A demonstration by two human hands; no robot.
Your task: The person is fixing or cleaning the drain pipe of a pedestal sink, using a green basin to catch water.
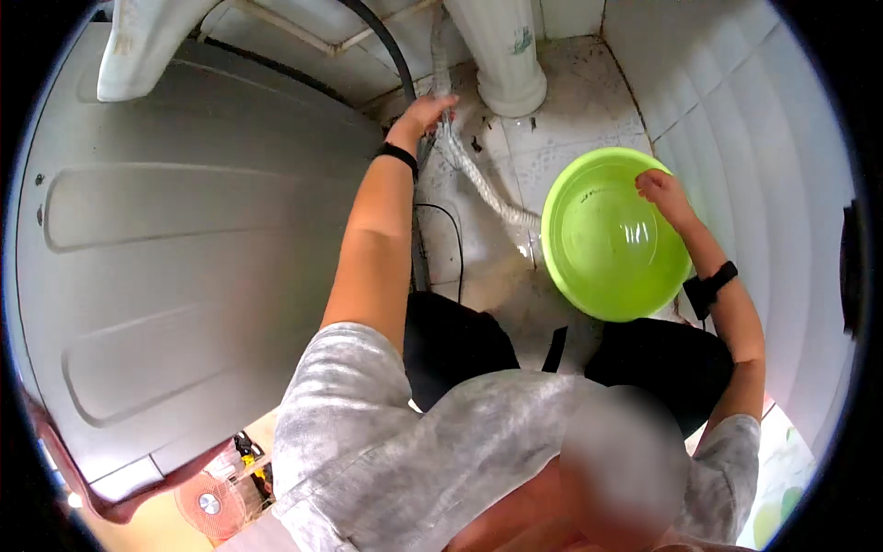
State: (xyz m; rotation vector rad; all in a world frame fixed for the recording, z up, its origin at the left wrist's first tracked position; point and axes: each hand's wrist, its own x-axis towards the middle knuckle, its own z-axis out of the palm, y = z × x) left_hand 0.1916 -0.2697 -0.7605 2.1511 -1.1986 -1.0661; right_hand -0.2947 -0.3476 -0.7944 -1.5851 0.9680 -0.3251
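My left hand (429, 114) reaches down beside a whitish corrugated drain hose (479, 181), at its upper stretch near the wall; the fingers overlap the hose, but whether they grip it cannot be told. The hose runs down to the left side of a round lime-green plastic basin (607, 255), where its end is out of sight. My right hand (659, 190) is at the basin's upper right rim, fingers curled inward over the inside. Bright reflections show on the basin's bottom. Both wrists wear black bands.
A large grey appliance panel (200, 228) fills the left. A white ceramic pedestal (507, 62) stands at the back. A black hose (386, 41) and a thin black cable (459, 241) run near my left arm. White tiled wall (745, 145) curves along the right; the floor tiles look wet.
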